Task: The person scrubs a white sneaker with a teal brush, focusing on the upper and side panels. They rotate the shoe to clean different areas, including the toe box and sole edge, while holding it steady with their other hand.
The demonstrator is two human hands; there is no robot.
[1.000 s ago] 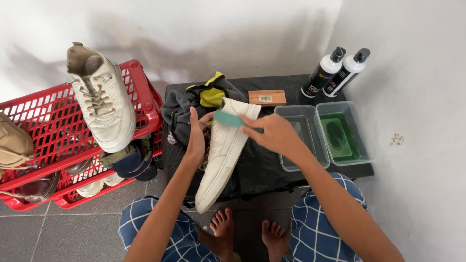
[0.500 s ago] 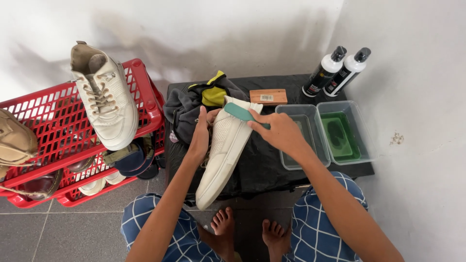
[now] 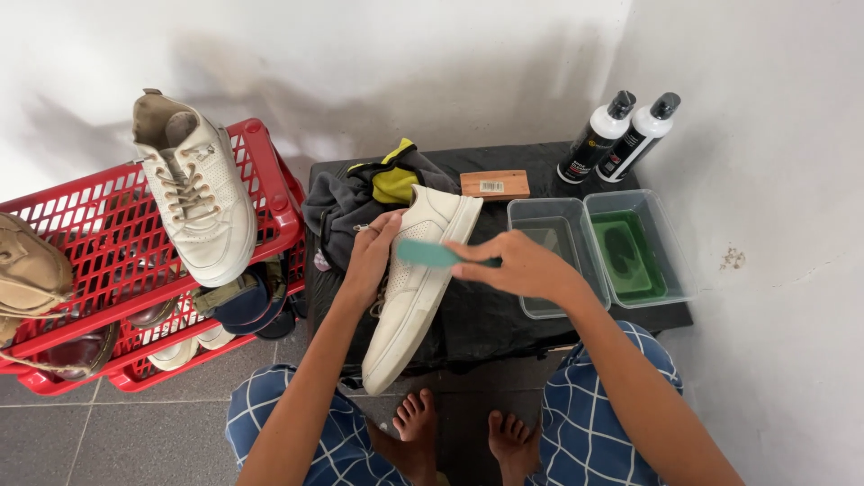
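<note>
Far right by the wall: two bottles (image 3: 619, 135), one black, one white. Nearer, two clear tubs (image 3: 601, 255), the right holding green liquid. Wooden block (image 3: 494, 184) beyond. Left: red basket (image 3: 99, 243) bearing a white sneaker (image 3: 193, 193) and tan shoe (image 3: 31, 270).

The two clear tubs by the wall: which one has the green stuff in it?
The tub nearer the right wall holds green liquid. The tub beside it, closer to the right hand, looks clear, without green.
</note>
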